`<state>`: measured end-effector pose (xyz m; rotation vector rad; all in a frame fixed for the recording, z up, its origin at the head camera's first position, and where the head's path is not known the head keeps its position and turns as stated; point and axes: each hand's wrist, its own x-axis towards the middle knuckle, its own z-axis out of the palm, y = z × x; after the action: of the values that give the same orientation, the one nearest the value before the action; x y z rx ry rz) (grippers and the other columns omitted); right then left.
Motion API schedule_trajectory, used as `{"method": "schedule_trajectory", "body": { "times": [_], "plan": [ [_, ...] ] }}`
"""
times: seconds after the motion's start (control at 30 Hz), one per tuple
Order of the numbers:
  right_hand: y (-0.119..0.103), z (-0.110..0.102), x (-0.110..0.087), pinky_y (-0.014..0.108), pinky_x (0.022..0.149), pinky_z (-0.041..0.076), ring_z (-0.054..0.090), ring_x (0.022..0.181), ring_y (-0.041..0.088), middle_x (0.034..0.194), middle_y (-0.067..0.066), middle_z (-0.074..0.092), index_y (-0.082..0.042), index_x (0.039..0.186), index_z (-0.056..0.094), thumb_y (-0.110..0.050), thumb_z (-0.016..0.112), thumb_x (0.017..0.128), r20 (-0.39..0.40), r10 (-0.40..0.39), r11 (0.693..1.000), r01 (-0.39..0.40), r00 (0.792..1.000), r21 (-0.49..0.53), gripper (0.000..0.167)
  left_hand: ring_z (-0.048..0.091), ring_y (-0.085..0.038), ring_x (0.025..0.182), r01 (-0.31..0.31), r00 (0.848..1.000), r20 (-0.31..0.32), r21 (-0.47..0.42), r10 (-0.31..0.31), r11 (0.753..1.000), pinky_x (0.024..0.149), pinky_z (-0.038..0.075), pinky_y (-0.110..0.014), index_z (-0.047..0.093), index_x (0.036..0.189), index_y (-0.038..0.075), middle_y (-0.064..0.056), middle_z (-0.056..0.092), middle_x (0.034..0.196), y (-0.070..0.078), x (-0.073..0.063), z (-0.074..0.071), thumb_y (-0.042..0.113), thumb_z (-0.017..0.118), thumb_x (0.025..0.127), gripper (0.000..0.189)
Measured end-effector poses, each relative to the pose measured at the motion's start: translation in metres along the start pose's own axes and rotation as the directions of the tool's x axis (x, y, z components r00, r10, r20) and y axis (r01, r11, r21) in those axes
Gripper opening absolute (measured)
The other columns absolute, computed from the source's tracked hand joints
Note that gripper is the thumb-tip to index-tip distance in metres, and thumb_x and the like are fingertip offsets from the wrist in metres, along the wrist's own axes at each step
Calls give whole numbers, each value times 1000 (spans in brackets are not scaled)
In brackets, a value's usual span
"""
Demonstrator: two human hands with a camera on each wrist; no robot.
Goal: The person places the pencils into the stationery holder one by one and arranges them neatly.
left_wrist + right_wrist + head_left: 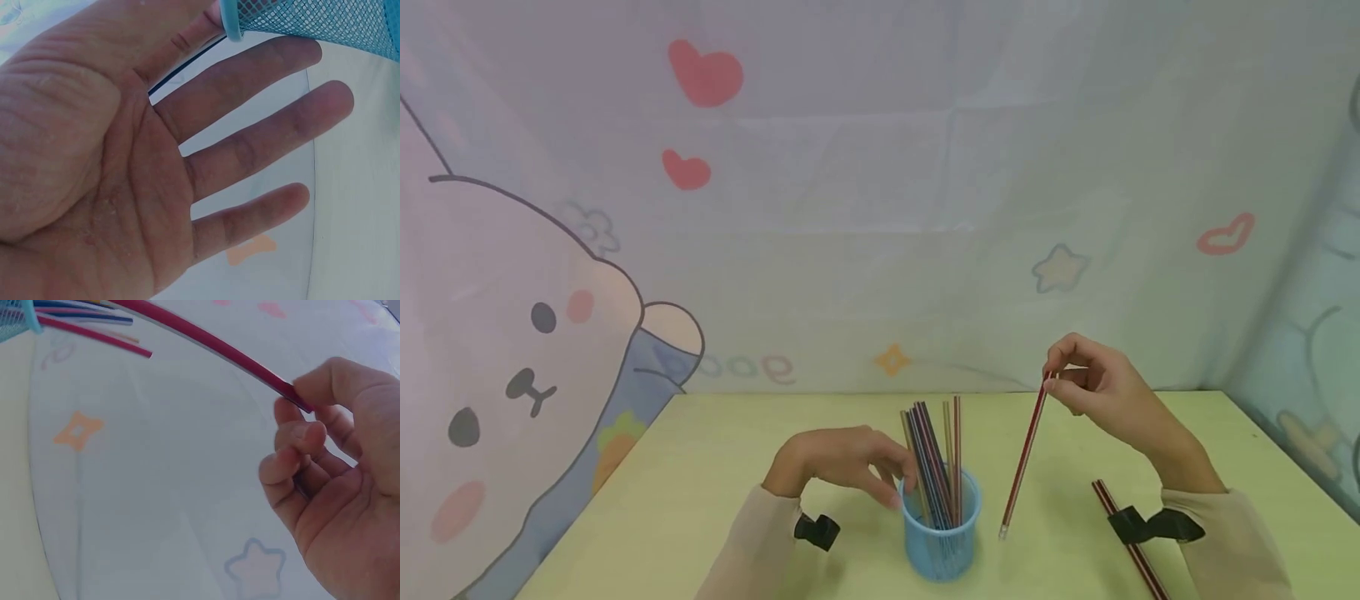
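My right hand [1093,387] pinches a red striped pencil [1026,454] by its upper end between thumb and fingers. The pencil hangs at a slant, its silvery end low, to the right of a light blue mesh pen holder [942,554]. The right wrist view shows the other fingers curled loosely below the pinched pencil [219,347]. At the left side of the holder, my left hand [850,458] pinches the rim with thumb and index finger. Its other fingers [269,147] are stretched out. Several striped and plain pencils [934,467] stand in the holder, leaning various ways.
More red striped pencils [1101,496] lie on the yellow-green table [700,467] at the right, partly under the right wrist's black strap [1153,527]. A printed cloth [865,192] with hearts and a bear hangs behind the table.
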<state>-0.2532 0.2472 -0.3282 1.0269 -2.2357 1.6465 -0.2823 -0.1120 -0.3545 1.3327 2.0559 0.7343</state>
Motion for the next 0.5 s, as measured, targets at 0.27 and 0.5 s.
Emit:
{"method": "schedule_trajectory", "body": {
  "times": [0.27, 0.5],
  "plan": [
    [-4, 9, 3, 34, 46, 30, 39, 54, 19, 92, 5, 57, 6, 105, 52, 13, 55, 95, -212, -57, 984, 91, 976, 156, 13, 67, -8, 99, -1, 1000, 0, -19, 0, 1000, 91, 54, -26, 66, 103, 7, -11, 67, 109, 0, -1, 1, 15, 72, 93, 14],
    [-1, 27, 8, 29, 46, 36, 43, 55, 12, 93, 4, 57, -1, 106, 55, 4, 60, 97, -192, -9, 1000, 6, 981, -20, 12, 67, -10, 100, -2, 1000, -1, -46, 2, 999, 92, 54, -27, 66, 104, 2, -17, 66, 110, -3, -3, 1, 14, 71, 93, 17]
  ]
}}
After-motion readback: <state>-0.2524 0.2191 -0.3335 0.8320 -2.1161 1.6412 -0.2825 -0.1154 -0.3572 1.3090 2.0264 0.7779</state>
